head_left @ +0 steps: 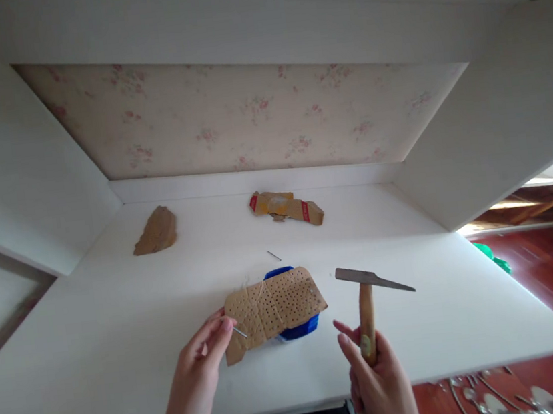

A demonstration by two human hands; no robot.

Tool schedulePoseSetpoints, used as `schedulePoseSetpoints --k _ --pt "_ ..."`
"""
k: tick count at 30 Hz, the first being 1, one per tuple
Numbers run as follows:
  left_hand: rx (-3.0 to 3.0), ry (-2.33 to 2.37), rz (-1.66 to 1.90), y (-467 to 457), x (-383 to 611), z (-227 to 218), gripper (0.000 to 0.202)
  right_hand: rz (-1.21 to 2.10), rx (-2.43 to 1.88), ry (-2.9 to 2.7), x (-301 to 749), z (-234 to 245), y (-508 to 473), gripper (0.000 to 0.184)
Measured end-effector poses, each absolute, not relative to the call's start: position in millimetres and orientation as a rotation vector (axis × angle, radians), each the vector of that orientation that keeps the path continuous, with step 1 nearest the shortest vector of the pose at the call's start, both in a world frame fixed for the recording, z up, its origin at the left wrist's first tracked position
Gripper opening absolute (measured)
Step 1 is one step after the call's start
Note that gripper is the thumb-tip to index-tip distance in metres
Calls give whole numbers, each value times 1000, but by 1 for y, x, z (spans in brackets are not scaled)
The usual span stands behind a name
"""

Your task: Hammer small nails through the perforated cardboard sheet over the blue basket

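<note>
My left hand (202, 364) pinches a thin metal nail (240, 332) between thumb and fingers, its tip at the left edge of a perforated piece of brown cardboard (271, 308). The cardboard, full of small holes, lies over a blue container (299, 328) on the white tabletop (121, 333). My right hand (378, 376) grips the wooden handle of a hammer (365, 297), held upright just right of the cardboard, its metal head pointing right.
A loose nail (274, 255) lies behind the blue container. Two more cardboard scraps (156, 230) (286, 207) rest near the back wall with floral wallpaper. White side panels flank the surface. Metal utensils (501, 397) lie on the red floor at lower right.
</note>
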State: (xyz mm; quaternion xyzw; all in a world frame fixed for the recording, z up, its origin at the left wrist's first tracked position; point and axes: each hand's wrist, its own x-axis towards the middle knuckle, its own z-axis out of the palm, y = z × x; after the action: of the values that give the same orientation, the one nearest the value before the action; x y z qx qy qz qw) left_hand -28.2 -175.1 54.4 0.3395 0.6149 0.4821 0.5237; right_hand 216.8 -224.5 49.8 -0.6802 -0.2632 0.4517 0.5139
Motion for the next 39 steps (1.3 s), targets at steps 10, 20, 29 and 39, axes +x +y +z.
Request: schedulePoseSetpoints --k 10,20,29,39 --pt "604 1349 1107 -185 -5 70 38 1134 -1643 -842 207 42 -196 53" --pt "929 1432 1088 -165 -17 67 45 1117 -1681 -858 203 46 -196 57" --pt "1087 1464 1018 -145 -23 59 44 1133 -1684 -920 204 46 -196 54" --pt "1774 1548 1282 -142 -23 83 26 1053 -1688 -876 199 51 -195 57"
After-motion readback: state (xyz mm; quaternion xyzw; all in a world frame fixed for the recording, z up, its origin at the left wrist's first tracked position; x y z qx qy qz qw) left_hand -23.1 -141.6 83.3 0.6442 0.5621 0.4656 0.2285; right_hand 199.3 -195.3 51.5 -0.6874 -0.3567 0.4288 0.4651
